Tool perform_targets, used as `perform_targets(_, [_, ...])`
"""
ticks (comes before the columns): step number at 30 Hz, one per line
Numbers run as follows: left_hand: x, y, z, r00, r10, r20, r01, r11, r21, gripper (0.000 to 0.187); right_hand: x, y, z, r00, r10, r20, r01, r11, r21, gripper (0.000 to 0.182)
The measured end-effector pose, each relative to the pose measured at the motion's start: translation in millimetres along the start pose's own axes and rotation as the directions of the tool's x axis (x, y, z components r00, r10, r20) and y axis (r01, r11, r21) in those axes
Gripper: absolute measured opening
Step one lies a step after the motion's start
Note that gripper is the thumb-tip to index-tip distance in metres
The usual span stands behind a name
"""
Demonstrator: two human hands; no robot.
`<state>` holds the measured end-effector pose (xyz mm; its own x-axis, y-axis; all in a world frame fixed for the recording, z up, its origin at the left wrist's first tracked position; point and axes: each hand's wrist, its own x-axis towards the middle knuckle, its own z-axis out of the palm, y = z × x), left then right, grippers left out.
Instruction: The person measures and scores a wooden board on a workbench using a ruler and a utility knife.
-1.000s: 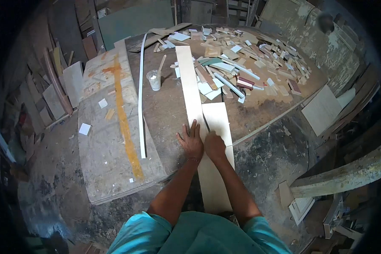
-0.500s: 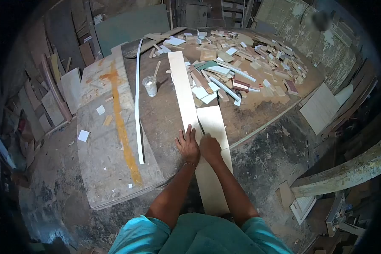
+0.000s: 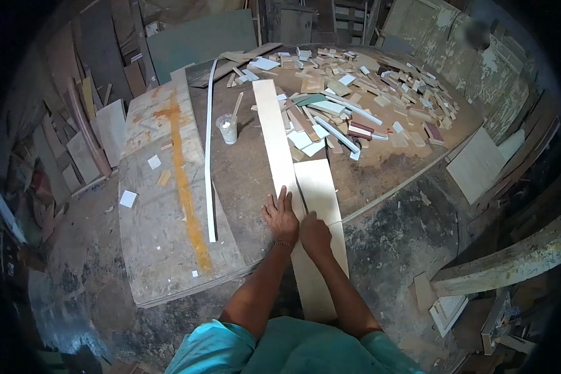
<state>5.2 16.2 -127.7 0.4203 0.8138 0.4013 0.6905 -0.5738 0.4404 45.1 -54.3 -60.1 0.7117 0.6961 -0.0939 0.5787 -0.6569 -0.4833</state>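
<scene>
A long pale board [image 3: 271, 128] reaches away from me over the brown table. My left hand [image 3: 281, 218] lies on its near part, fingers spread and holding nothing. Just to the right, my right hand [image 3: 315, 234] is closed in a fist at the long board's right edge, above a wider pale board [image 3: 320, 187]. A thin dark strip or gap runs along the edge between the boards up to this fist. What the fist holds is too small to make out.
Many wood offcuts [image 3: 386, 93] cover the table's far right. A plastic cup [image 3: 228, 129] with a stick stands left of the long board. Beyond it lie a narrow white strip [image 3: 209, 156] and a stained panel [image 3: 149, 212]. A curved timber [image 3: 505, 262] is at right.
My right hand has moved slightly toward me along the long board's edge. The whole view has shifted a little. My left hand stays on the board.
</scene>
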Motion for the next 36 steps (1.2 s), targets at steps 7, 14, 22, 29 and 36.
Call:
perform_targets(7, [2,2,-6,1.000,-0.007,-0.019,0.007,0.999,-0.048,0.037,59,-24,9,0.986,-0.113,-0.123,0.114,0.993,-0.001,0.027])
perform_targets(14, [-1,0,-2,0.996,-0.041,0.078,0.040,0.999,0.004,0.037,0,1,6,1.000,0.014,-0.001,-0.014,1.000,-0.017,0.028])
perform_targets(22, [1,5,-9,0.999,-0.028,0.043,0.030,0.999,-0.043,0.037,44,-11,14,0.964,-0.196,-0.179,0.192,0.981,-0.039,0.023])
perform_targets(29, [-1,2,-2,0.998,-0.040,0.053,0.039,0.999,0.017,0.035,-11,6,-3,1.000,-0.019,0.016,0.020,0.997,-0.079,0.026])
perform_targets(36, [-1,6,-10,0.999,-0.026,0.022,0.027,0.999,-0.043,0.035,47,-16,3,0.992,-0.109,-0.059,0.109,0.994,0.001,0.025])
